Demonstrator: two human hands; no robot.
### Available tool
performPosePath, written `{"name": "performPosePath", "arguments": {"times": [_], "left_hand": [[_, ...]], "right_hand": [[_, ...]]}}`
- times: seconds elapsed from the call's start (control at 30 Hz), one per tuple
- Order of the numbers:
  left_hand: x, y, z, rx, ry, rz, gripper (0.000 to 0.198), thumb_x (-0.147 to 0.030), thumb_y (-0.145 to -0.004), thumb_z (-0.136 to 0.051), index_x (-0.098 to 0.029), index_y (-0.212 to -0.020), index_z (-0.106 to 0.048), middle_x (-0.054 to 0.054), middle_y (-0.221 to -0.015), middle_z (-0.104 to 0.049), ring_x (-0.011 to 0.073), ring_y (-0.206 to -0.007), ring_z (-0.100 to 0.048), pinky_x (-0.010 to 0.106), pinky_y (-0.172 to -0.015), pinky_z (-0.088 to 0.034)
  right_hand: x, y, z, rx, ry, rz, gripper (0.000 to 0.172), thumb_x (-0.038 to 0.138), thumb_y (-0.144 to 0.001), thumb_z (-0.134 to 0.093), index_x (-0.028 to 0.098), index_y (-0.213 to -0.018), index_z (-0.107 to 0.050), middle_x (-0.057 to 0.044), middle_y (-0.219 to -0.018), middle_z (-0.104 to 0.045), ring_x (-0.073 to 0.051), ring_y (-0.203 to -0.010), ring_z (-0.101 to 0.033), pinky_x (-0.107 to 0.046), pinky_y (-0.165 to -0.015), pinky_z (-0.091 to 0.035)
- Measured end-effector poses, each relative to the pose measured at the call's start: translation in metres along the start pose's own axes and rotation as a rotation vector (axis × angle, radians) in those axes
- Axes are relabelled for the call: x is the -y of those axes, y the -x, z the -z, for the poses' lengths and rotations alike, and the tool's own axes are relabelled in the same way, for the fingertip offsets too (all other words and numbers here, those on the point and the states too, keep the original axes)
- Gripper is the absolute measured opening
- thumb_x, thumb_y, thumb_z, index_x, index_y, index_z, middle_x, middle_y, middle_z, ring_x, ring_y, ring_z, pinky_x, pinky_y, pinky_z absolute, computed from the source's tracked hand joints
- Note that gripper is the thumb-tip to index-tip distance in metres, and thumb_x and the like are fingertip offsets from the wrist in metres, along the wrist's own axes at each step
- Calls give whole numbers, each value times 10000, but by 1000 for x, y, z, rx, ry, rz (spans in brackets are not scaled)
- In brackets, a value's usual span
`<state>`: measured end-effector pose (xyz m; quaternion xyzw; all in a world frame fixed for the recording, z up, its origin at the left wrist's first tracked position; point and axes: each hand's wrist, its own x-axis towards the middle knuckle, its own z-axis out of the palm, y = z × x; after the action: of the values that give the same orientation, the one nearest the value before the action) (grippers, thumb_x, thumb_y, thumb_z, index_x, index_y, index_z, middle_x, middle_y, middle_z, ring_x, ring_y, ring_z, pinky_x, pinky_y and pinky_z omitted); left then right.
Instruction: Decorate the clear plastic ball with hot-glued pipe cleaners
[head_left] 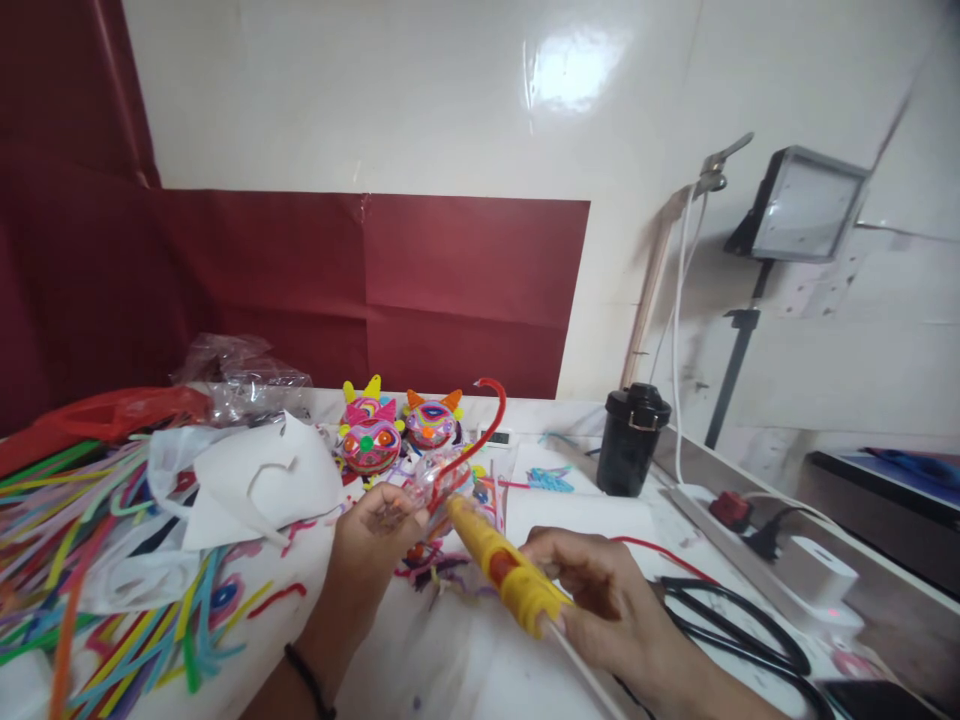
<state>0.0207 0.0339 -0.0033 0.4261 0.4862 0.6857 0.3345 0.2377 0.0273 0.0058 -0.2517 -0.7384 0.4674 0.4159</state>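
Note:
My left hand point(375, 525) is closed on a small clear round piece point(437, 478) with a red pipe cleaner point(486, 420) curling up out of it. My right hand point(600, 595) grips a yellow and orange glue gun point(504, 572), whose nozzle points at the piece in my left hand. Both hands hover over the white table point(450, 650). Just behind them stand two finished colourful pipe-cleaner faces with horns point(394, 430).
A heap of coloured pipe cleaners point(82, 560) and white paper point(255, 480) cover the left. A black jar point(631, 440) stands right of centre. Black scissors point(739, 625), a power strip point(731, 510) with plugs and a lamp on a stand point(806, 205) are on the right.

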Motion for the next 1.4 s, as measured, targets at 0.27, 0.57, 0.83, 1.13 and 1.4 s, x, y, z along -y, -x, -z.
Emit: {"name": "performPosePath", "arguments": {"times": [0.27, 0.57, 0.83, 1.13, 1.4], "left_hand": [[0, -2, 2, -3, 3, -32, 200, -218, -569, -709, -182, -566, -512, -87, -489, -454, 74, -481, -405, 172, -479, -332], [4, -2, 0, -41, 56, -37, 210, -232, -551, -720, -180, -580, -518, -92, -487, -442, 62, -445, -373, 175, -442, -293], [9, -4, 0, -24, 65, -38, 219, -274, -547, -718, -191, -575, -518, -91, -463, -424, 70, -409, -384, 189, -417, -315], [7, -2, 0, -17, 45, -28, 206, -248, -556, -716, -184, -587, -522, -90, -457, -451, 64, -411, -396, 181, -429, -324], [-3, 1, -2, -33, 25, -47, 203, -228, -542, -703, -192, -553, -504, -79, -492, -456, 84, -467, -415, 185, -460, -335]], "right_hand": [[0, -1, 2, -13, 17, -21, 412, 551, -721, -673, 153, -831, -661, -45, -744, -621, -176, -690, -521, -271, -605, -363], [0, -1, 4, -24, -10, 5, 346, 492, -728, -694, 164, -831, -668, -35, -753, -622, -168, -690, -522, -262, -617, -384], [3, -1, -2, 19, -24, 16, 321, 457, -698, -701, 156, -804, -666, -31, -723, -615, -161, -665, -522, -261, -611, -392], [6, 0, -5, 50, -25, -14, 336, 443, -692, -693, 134, -817, -659, -54, -755, -620, -176, -689, -531, -272, -626, -404], [3, -1, -2, 27, -23, -8, 306, 437, -697, -698, 153, -804, -662, -43, -748, -638, -168, -675, -542, -255, -612, -401]]}}
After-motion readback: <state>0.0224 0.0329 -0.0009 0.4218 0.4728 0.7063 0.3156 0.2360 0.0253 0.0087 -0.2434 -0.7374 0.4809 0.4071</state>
